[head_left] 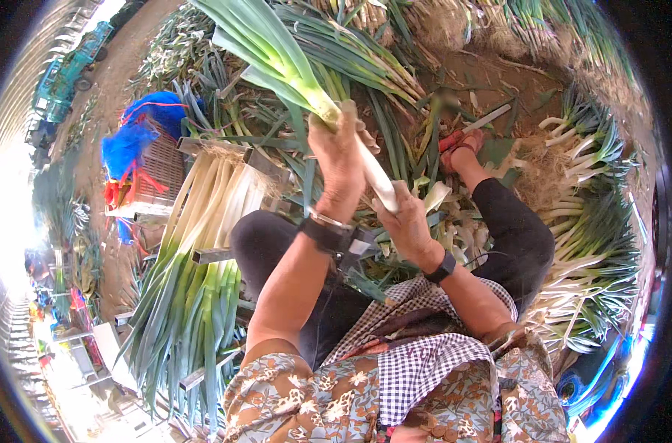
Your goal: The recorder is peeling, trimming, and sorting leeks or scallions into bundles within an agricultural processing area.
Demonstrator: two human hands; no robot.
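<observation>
A thick leek (379,179) slants across in front of me, its green leaves fanning toward the far left and its white shaft toward me. My left hand (338,156) is wrapped round it where the leaves meet the shaft. Lower down, my right hand (410,230) grips the white end; its fingertips partly cover that end. Peeled-off leaves and scraps (443,221) lie below my hands, between my legs. To the left of my knee, a bundle of leeks (203,199) rests in a metal rack (212,255), root ends away from me and leaves hanging toward me.
Beyond the rack stands a wicker crate (166,166) topped with blue and red strings (132,144). Rows of leeks (572,273) lie on the right. More untrimmed leeks (365,55) are heaped on the dirt floor ahead. A teal cart (64,85) stands at the far left.
</observation>
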